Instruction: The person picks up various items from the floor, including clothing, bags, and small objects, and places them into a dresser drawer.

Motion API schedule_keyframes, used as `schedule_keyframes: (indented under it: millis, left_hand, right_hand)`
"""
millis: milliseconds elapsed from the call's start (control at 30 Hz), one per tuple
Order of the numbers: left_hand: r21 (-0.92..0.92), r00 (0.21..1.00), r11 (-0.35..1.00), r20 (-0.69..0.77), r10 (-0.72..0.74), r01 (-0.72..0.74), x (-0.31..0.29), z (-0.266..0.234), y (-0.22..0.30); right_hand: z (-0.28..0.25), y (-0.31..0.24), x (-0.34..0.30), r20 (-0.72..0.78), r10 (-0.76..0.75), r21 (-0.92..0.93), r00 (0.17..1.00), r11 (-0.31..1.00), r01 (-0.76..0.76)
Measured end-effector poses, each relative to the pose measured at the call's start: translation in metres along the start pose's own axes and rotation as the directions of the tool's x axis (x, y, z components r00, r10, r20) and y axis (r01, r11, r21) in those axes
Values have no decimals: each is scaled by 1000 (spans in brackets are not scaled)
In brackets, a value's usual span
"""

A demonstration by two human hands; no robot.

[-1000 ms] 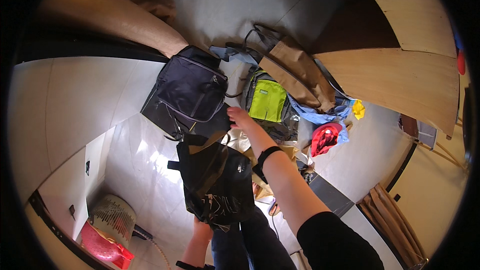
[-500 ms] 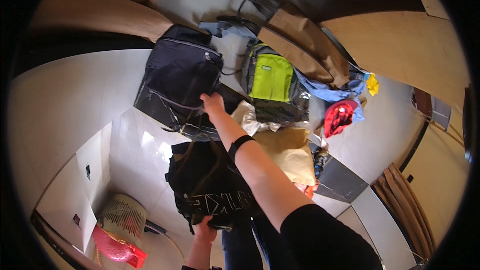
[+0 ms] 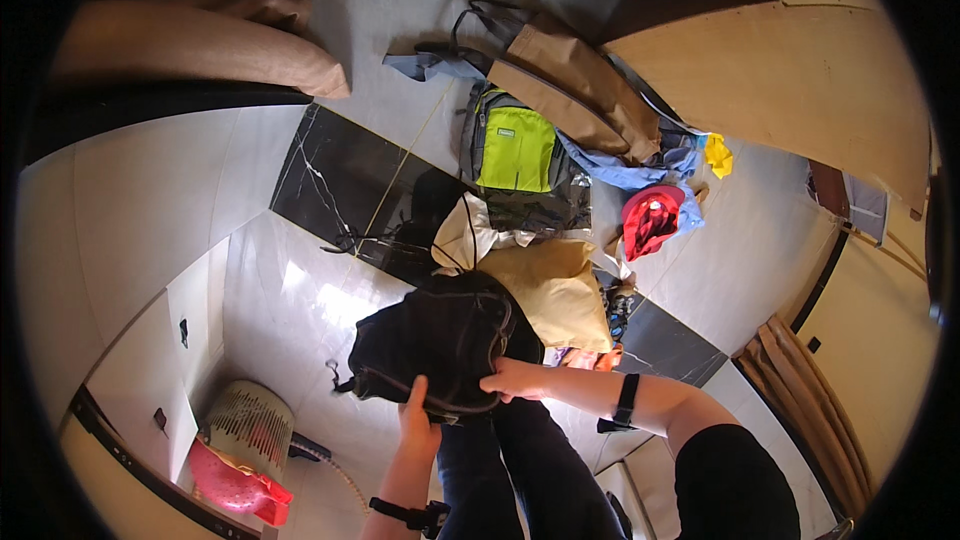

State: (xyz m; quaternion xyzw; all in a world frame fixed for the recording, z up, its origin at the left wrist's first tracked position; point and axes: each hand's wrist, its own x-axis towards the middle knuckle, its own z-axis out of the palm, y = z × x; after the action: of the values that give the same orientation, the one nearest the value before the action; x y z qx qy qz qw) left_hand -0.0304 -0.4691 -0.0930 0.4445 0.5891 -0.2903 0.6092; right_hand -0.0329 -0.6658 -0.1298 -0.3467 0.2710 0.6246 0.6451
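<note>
A black backpack [image 3: 425, 335] with a zipper hangs above the floor in front of my legs. My left hand [image 3: 418, 422] is closed on its lower edge, thumb on the near side and the other fingers hidden. My right hand [image 3: 515, 380] grips its right side by the zipper, fingers curled in. A thin black cord rises from the backpack's top. Just beyond it lie a tan cloth bag [image 3: 550, 290] and a white cloth [image 3: 465, 235]. The black bag with white print is not visible now.
Farther off lie a lime-green and grey backpack [image 3: 518, 148], a brown bag [image 3: 570, 80], blue cloth [image 3: 625, 172], a red cap [image 3: 652, 220] and a yellow item [image 3: 717, 155]. At lower left stand a perforated bin [image 3: 248, 425] and a pink basket [image 3: 230, 480]. A wooden panel [image 3: 780, 90] borders the right.
My right hand has drawn the black backpack from the far left floor toward my legs. My left hand now holds it too, and the printed black bag has gone out of sight.
</note>
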Motion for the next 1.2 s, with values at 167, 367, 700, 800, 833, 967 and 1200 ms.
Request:
schedule_keyframes:
  millis: [167, 367, 700, 800, 833, 967, 1200]
  left_hand:
    - [-128, 993, 985, 4, -119, 118, 2, -24, -12]
    - [-126, 985, 982, -90, -150, 138, -8, -31, 1]
    - [72, 999, 997, -39, 13, -10, -1, -57, 27]
    - [16, 998, 998, -3, -65, 65, 11, -44, 11]
    - [15, 998, 998, 7, -61, 61, 11, -42, 10]
    - [-5, 998, 998, 3, -64, 64, 9, -45, 10]
    - [41, 998, 998, 41, -49, 47, -16, -43, 22]
  right_hand:
    - [-48, -1, 15, 218, 130, -31, 967, 991, -126]
    - [-238, -36, 83, -863, -368, -242, 347, 903, 356]
    - [-230, -112, 134, -934, -266, -84, 238, 812, 577]
    - [-291, -35, 112, -937, -299, -218, 182, 905, 364]
    - [-298, -18, 107, -927, -370, -348, 67, 912, 217]
    - [-313, 12, 85, -957, -181, -62, 228, 892, 448]
    - [-222, -31, 62, -985, -82, 69, 150, 610, 789]
